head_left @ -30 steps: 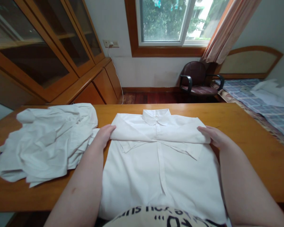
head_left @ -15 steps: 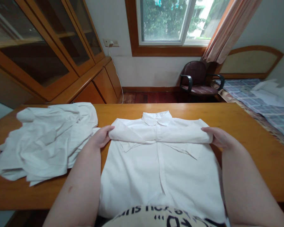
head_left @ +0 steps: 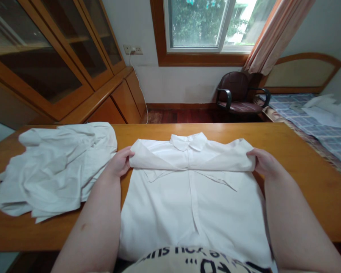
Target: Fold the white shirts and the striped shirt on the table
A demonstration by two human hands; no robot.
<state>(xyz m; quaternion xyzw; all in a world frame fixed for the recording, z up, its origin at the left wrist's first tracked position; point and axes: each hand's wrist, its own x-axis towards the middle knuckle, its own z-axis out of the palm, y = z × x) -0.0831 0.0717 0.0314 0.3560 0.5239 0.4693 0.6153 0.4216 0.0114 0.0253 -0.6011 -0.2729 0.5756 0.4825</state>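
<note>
A white collared shirt (head_left: 161,204) lies front up on the wooden table, its collar toward the far edge. Its sleeves are folded inward across the chest, with the cuffs below the fold. My left hand (head_left: 122,161) pinches the shirt's left side edge near the shoulder, thumb on top. On the opposite side, my right hand (head_left: 263,162) grips the matching edge, its fingers hidden under the cloth. Both shoulder corners are slightly raised. The shirt's lower end reaches the near table edge, partly hidden by my printed top (head_left: 193,261).
A loose heap of white cloth (head_left: 57,170) lies at the left of the table (head_left: 301,189). Beyond the table stand a glass-fronted cabinet (head_left: 74,49), a dark red armchair (head_left: 237,93) and a bed (head_left: 315,113) with a plaid cover. A window (head_left: 199,26) is in the far wall.
Both hands have lifted the shoulder edges slightly, and the corners stand a little higher and more rounded. The right hand has shifted a little outward. The cloth heap has stayed put.
</note>
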